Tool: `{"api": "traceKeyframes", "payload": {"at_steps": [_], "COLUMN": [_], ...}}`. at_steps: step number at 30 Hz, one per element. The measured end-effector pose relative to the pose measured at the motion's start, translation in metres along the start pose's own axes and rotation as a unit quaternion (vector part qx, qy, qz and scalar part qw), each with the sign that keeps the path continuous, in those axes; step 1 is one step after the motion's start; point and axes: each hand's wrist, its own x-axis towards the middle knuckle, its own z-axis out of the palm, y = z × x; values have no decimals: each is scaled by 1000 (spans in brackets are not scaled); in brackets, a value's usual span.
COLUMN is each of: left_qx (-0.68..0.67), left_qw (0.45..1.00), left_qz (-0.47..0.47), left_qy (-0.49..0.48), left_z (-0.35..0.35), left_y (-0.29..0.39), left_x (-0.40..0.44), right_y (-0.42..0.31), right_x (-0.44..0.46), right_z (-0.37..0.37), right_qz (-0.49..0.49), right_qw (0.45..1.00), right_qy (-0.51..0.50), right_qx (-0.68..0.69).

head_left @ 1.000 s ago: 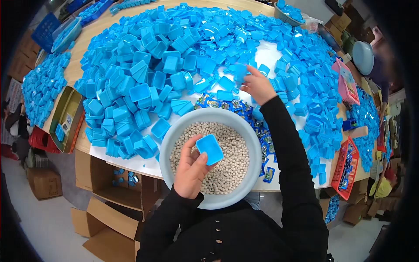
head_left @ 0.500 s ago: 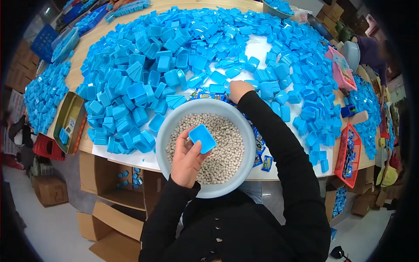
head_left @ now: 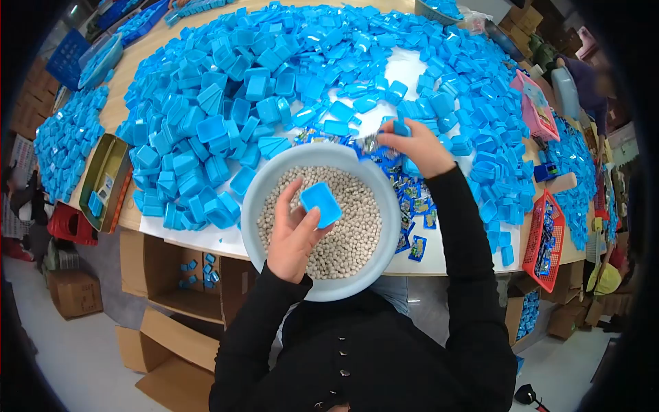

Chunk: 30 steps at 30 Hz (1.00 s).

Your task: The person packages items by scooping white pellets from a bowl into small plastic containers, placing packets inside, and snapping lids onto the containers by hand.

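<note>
My left hand (head_left: 292,237) is closed around a small blue plastic tub (head_left: 321,204), its open side facing up with nothing visible inside. It hovers over a pale blue-grey basin (head_left: 250,226) of whitish round pellets (head_left: 350,233). Beyond the basin's far right rim, my right hand (head_left: 420,147) pinches a small blue plastic piece (head_left: 401,128); whether it is a lid or a tub I cannot tell. A blurred, shiny packet (head_left: 371,145) is at those fingertips, held or just touched. Printed blue sachets (head_left: 417,248) lie along the basin's right side.
Heaped blue tubs (head_left: 213,130) cover the table's left, with flatter blue pieces (head_left: 329,41) farther back. On the right edge are a red basket (head_left: 546,240) of sachets and a pink basket (head_left: 537,113). A tin box (head_left: 103,182) stands left; cardboard boxes (head_left: 185,302) sit below. Another person (head_left: 583,86) is at far right.
My right hand has moved right and back from the packets behind the basin, now with a blue piece between its fingers. The left hand keeps the tub over the pellets.
</note>
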Motion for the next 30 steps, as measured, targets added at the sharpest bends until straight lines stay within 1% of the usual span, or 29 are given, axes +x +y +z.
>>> {"api": "traceKeyframes", "payload": {"at_steps": [1, 2, 3, 4, 5, 6, 12, 14, 16, 17, 19, 21, 22, 26, 27, 30], "left_qx": [8, 10, 6, 3, -1, -6, 69, 64, 58, 56, 52, 50, 51, 88, 90, 110], "left_qw": [1000, 1000, 999, 998, 996, 993, 991, 993, 994, 994, 996, 997, 996, 993, 992, 992], "left_qz": [-4, -9, -31, -53, -73, -90, -92, -79, -65, -64, -57, -56, -60, -84, -84, -61], "left_qy": [5, 11, -6, -27, -49, -73, -71, -67, -64, -65, -44, -33, -42, -7, -3, 8], "left_z": [-1, -2, -2, -1, 1, 3, -4, -6, -8, -7, -2, 4, 5, 0, 0, 5], "left_y": [-1, -1, -1, -1, 0, 0, -6, -9, -11, -9, -3, -1, -2, 1, 1, -2], "left_x": [-2, -4, -4, -3, -1, 1, -1, 0, 1, 1, 0, 2, 3, 1, 0, -2], "right_y": [-13, -25, -38, -51, -61, -67, -66, -55, -47, -45, -39, -34, -34, -37, -37, -34], "right_x": [-9, -13, -16, -18, -18, -17, -13, -19, -25, -29, -48, -68, -74, -86, -87, -90], "right_z": [3, 6, 9, 12, 15, 18, 49, 40, 36, 39, 45, 45, 43, 52, 52, 51], "right_qz": [-8, -3, -40, -79, -118, -157, -182, -135, -83, -83, -65, -43, -40, 17, 18, 25], "right_qw": [997, 996, 995, 982, 958, 923, 908, 960, 990, 990, 997, 992, 992, 988, 988, 982], "right_qy": [-20, -24, -95, -162, -226, -286, -255, -181, -103, -103, -33, 49, 58, 31, 29, 27], "right_qx": [78, 84, 13, -59, -132, -205, -280, -162, -43, -45, 33, 111, 108, 151, 154, 185]}}
